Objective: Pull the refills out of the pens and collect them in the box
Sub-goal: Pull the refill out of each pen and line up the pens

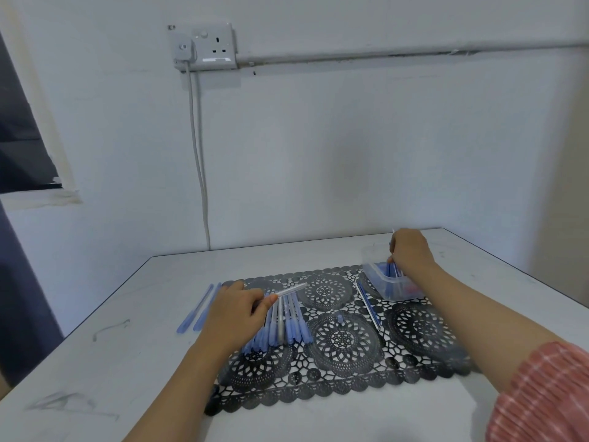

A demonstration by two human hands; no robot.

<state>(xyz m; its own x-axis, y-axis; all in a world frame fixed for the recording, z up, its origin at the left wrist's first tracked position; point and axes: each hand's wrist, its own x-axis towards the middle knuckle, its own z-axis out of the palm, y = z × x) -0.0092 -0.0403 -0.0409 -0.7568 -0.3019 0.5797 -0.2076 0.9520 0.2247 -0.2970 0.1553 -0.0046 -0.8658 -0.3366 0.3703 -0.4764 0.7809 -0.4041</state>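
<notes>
Pink striped sleeve (541, 397) covered the right upper arm at the bottom corner. From it the bare forearm stretched forward and to the left, across a black lace placemat (344, 342) on the white bench (127, 362). The right hand (411, 252) hovered over a clear plastic box (376, 279) at the mat's far right corner, knuckles up and wrist bent downward. Its fingertips pinched a thin refill (392, 240), which stood nearly upright; its top poked above the hand and its lower end pointed into the box. Blue refills (390, 272) already stood leaning inside the box, and a few more loose refills (369, 306) lay on the mat just beside its left wall.

The left forearm ran up from the lower edge toward the mat's left side. The left hand (236, 314) had its fingers curled, with thumb and forefinger gripping a clear pen barrel (290, 290) that tilted up and to the right. Below it lay a row of blue pens (287, 328), side by side and touching, on the mat. Two pale blue pieces (199, 309), possibly emptied pens, though blur made that uncertain, lay on the bare bench left of the mat. A small blue cap (340, 319) sat near the mat's middle.
</notes>
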